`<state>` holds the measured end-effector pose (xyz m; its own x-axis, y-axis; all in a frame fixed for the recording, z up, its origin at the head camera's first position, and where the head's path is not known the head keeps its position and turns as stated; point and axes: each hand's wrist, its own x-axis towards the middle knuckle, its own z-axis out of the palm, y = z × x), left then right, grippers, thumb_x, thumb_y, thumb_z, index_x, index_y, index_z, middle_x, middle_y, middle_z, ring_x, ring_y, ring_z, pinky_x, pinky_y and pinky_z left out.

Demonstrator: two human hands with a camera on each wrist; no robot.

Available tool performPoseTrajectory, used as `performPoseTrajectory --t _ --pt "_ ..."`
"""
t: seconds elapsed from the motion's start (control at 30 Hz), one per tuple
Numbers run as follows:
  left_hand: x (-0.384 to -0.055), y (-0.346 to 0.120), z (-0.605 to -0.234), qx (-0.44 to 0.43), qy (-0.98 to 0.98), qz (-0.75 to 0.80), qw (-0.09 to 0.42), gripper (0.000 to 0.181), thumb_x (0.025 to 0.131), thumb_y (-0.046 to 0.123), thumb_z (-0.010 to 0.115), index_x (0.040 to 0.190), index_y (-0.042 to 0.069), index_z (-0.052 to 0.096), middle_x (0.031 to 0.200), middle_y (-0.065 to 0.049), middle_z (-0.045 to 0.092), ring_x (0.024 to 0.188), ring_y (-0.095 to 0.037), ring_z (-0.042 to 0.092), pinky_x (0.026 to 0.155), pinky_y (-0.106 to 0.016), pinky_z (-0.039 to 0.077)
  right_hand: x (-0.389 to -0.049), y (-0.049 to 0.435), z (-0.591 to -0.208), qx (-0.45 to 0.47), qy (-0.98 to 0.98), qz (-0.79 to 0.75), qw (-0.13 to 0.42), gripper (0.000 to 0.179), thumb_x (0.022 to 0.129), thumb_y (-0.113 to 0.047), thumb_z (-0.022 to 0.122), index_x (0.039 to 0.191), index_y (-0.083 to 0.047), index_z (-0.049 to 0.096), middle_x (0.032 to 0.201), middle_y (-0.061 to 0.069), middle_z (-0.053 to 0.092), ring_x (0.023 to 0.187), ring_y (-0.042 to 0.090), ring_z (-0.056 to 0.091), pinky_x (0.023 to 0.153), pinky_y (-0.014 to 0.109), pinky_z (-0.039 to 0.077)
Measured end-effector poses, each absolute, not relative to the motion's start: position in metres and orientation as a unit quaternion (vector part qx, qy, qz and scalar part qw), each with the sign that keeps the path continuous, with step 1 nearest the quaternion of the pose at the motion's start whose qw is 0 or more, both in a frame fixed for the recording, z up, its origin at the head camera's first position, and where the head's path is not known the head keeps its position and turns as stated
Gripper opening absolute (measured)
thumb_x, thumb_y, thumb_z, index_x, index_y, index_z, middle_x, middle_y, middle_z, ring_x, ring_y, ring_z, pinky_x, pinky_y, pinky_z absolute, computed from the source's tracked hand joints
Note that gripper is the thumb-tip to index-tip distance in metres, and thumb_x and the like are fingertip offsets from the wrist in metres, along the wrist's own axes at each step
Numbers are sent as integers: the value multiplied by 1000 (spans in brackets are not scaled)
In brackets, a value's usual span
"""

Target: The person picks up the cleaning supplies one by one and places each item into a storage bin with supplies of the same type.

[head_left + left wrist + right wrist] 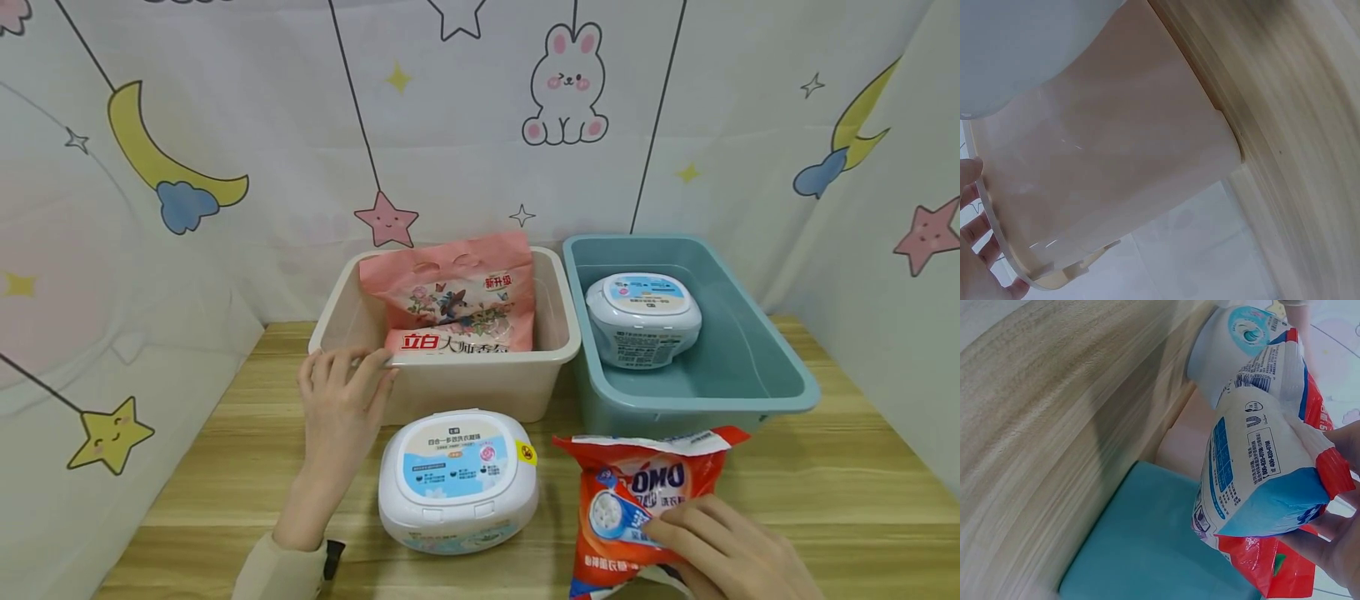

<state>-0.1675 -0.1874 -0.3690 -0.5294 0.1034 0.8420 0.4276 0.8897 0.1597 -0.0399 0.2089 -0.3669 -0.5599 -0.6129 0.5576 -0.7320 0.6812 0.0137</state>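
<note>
Currently, the left hand (341, 408) has its fingers bent over the rim of a cream bin (476, 392) at its near left corner, gripping that edge. The right hand (727, 542) holds a red OMO bag (637, 492) near its lower end, fingers and thumb closed on the packaging; the bag hangs in front of the teal bin (738, 333), its printed face toward the head camera and its white-and-blue underside toward the right wrist camera. Whether bag and bin touch, I cannot tell. A lidded white tub (457, 483) sits on the wooden table (195, 500) before the cream bin, between the two hands, with a yellow sticker at one side. A pink bag (465, 304) leans inside the cream bin, its top with the handle cutouts rising above the rim. Another white tub (645, 325) lies tilted against the teal bin's left wall. Behind everything hangs a pale backdrop (480, 125) printed with a rabbit, moons and stars.
</note>
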Motion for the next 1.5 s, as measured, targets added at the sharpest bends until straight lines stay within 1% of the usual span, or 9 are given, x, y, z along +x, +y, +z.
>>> performPoseTrajectory --t 0.27,0.57,1.1,1.23,1.5 --pt "-168 -186 -368 -159 -842 -187 481 21 80 14 76 100 10 69 96 -14 61 93 -35 50 95 -57 32 -38 208 -361 383 -875 112 275 42 91 -60 44 113 -31 66 101 -18 62 89 -2 55 66 1 43" --pt "-167 -188 -369 -151 -861 -181 451 20 86 20 71 103 10 68 99 -14 61 96 -35 49 99 -58 29 -37 205 -351 379 -875 112 279 43 92 -60 41 113 -32 66 99 -19 63 88 -2 55 66 2 43" --pt "-166 -188 -369 -152 -861 -178 452 20 85 20 71 102 11 68 98 -14 60 96 -35 49 99 -59 29 -36 202 -343 394 -860 114 302 46 97 -56 35 111 -28 69 97 -16 65 86 0 57 66 3 43" --pt "-166 -188 -369 -150 -863 -175 450 19 86 20 71 103 11 68 99 -14 60 96 -35 49 99 -59 29 -37 200 -341 402 -853 121 311 45 98 -54 36 110 -27 69 96 -14 66 86 2 58 66 4 44" --pt "-167 -188 -370 -150 -862 -173 453 20 85 19 72 102 11 68 98 -14 60 96 -35 49 98 -58 30 -36 196 -330 382 -866 91 310 45 101 -54 30 107 -32 69 98 -20 65 87 -4 56 68 5 47"
